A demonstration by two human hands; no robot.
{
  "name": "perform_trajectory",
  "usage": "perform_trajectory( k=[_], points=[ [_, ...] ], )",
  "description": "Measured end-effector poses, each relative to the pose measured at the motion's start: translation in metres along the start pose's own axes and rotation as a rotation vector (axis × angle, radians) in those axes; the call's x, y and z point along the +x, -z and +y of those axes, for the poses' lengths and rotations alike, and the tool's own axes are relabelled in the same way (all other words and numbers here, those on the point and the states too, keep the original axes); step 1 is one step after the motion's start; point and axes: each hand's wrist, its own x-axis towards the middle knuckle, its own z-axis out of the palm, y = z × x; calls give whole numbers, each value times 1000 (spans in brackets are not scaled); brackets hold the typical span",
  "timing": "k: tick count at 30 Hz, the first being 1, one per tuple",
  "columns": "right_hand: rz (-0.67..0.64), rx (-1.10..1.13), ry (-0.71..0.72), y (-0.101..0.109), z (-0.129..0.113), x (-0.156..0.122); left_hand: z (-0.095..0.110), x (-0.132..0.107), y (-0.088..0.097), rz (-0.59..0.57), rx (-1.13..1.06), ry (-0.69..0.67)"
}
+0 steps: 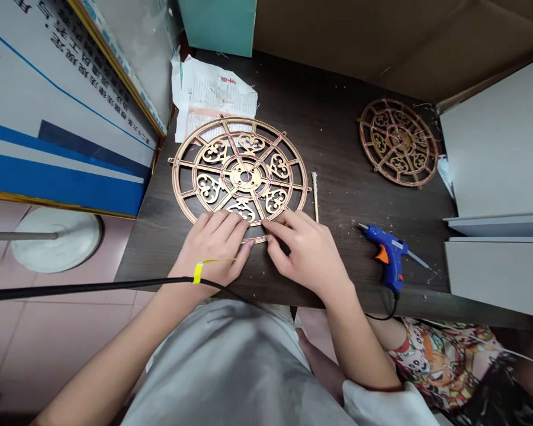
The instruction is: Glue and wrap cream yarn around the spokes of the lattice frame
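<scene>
A large round gold openwork wheel (240, 174) lies flat on the dark wooden table (328, 130). My left hand (213, 245) rests on the wheel's near rim, its fingers curled and pressed down on it. My right hand (304, 251) sits beside it, fingertips pinching the rim at the near edge. Both hands cover the lowest part of the wheel. A thin pale stick (315, 195) lies just right of the wheel.
A second, smaller wheel (398, 142) lies at the back right. A blue glue gun (388, 254) stands near the front edge, its cable hanging off. Printed paper (213, 94) lies behind the big wheel. Boards and boxes hem the table. A black cable (93, 288) crosses my left wrist.
</scene>
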Motion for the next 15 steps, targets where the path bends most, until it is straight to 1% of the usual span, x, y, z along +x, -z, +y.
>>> perform_trajectory(
  k=[6, 12, 15],
  points=[
    [5, 39, 0, -5, -4, 1, 6, -4, 1, 5, 19, 85],
    [-24, -74, 24, -6, -7, 7, 10, -8, -3, -26, -10, 104],
    [-59, -92, 3, -4, -10, 8, 12, -9, -4, -46, -33, 133]
  ],
)
